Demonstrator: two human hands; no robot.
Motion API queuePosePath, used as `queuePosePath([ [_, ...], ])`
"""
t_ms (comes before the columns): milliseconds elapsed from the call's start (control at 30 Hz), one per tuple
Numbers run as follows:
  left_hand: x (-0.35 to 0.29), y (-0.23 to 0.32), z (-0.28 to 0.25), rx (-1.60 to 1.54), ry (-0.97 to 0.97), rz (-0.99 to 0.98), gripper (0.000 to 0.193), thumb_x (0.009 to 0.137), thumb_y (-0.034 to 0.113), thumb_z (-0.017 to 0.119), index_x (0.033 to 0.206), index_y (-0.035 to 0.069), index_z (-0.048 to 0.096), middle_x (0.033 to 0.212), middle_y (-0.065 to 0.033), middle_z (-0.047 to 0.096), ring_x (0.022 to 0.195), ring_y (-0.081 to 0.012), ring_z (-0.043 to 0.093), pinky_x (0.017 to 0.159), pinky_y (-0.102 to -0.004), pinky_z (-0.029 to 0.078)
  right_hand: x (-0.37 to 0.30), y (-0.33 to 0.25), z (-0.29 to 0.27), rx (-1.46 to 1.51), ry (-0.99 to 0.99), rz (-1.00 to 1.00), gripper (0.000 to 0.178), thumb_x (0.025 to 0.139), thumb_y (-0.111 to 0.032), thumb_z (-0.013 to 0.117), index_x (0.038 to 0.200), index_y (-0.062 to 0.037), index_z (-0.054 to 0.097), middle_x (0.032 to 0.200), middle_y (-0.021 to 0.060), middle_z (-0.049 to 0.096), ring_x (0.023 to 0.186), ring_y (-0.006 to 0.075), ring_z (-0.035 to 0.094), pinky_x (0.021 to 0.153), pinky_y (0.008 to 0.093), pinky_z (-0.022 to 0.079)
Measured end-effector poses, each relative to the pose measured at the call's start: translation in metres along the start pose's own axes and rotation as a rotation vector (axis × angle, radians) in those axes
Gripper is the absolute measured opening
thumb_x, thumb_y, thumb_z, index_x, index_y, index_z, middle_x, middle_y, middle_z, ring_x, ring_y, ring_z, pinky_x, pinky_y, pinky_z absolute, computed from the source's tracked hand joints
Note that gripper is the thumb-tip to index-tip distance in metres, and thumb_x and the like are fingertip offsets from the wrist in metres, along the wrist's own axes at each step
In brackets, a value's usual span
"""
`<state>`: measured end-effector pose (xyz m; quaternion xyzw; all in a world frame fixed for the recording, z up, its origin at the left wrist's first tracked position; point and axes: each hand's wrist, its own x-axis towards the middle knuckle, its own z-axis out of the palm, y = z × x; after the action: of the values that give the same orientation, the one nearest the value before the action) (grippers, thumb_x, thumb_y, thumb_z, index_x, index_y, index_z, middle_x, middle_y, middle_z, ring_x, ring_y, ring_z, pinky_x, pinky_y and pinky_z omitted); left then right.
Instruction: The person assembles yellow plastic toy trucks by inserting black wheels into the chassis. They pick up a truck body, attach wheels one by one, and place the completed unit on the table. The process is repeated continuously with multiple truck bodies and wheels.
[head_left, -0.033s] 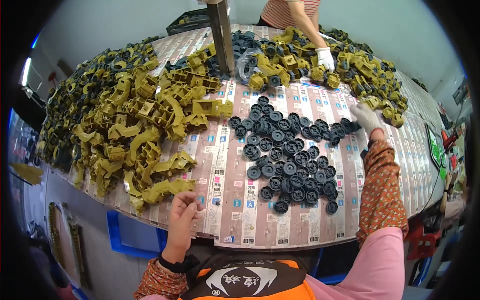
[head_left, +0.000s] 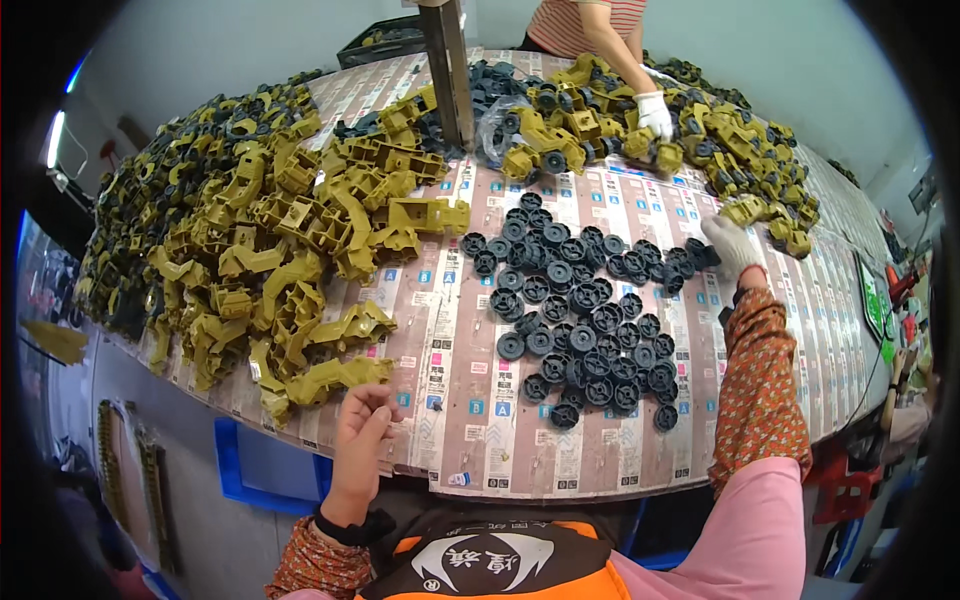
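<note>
My left hand [head_left: 361,425], bare, hovers at the table's near edge beside a yellow plastic toy-vehicle body [head_left: 340,373]. Its fingers curl loosely, with a gap to the thumb and nothing visible between them. At the right, my right hand [head_left: 735,246] wears a white glove and is curled at the end of a row of dark toy wheels [head_left: 672,262]; its fingertips are partly hidden, so what they hold cannot be made out. Just beyond it lies a yellow vehicle part [head_left: 744,210]. Many dark wheels [head_left: 588,336] spread over the table's middle.
A large heap of yellow bodies [head_left: 300,220] covers the left side. Yellow vehicles with wheels [head_left: 735,140] are piled at the far right. A metal post [head_left: 450,80] rises from the table. Across it, a co-worker's gloved hand [head_left: 653,115] reaches into the vehicles. A blue bin [head_left: 265,470] sits below.
My right hand has moved slightly down. The co-worker's gloved hand has shifted a little right. The whole view has drifted slightly; my left hand stays in place.
</note>
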<state>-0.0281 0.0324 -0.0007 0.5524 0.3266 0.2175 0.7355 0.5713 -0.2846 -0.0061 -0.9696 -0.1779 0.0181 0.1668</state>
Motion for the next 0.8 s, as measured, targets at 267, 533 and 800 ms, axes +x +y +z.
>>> queuePosePath([
  [267,-0.002,0.016,-0.037,0.042,0.138,0.09,0.022,0.106,0.011,0.058,0.127,0.009,0.061,0.11,0.0006,0.065,0.099,-0.0091,0.061,0.082,-0.024,0.046,-0.037,-0.067,0.031,-0.096,-0.137,-0.506,0.032,0.105,-0.033,0.051,0.125,-0.0126,0.064,0.138,0.0129,0.064,0.13,0.0405,0.052,0.107,0.0473,0.046],
  [533,0.003,0.028,-0.06,0.194,0.307,0.345,0.022,0.106,0.011,0.062,0.128,0.008,0.064,0.106,0.0009,0.065,0.095,-0.0088,0.061,0.081,-0.0242,0.046,-0.133,-0.159,0.047,0.141,-0.235,-0.484,0.06,0.103,-0.042,0.057,0.149,-0.0029,0.055,0.144,0.0232,0.056,0.132,0.0434,0.055,0.112,0.0466,0.044],
  [800,0.006,0.019,-0.11,0.648,0.414,0.555,0.028,0.103,0.006,0.063,0.131,0.007,0.063,0.114,0.001,0.06,0.099,-0.0079,0.054,0.084,-0.023,0.046,-0.206,-0.208,0.049,-0.008,-0.321,-0.522,0.077,0.099,-0.047,0.061,0.162,-0.0086,0.041,0.165,0.0358,0.035,0.155,0.048,0.035,0.125,0.0488,0.033],
])
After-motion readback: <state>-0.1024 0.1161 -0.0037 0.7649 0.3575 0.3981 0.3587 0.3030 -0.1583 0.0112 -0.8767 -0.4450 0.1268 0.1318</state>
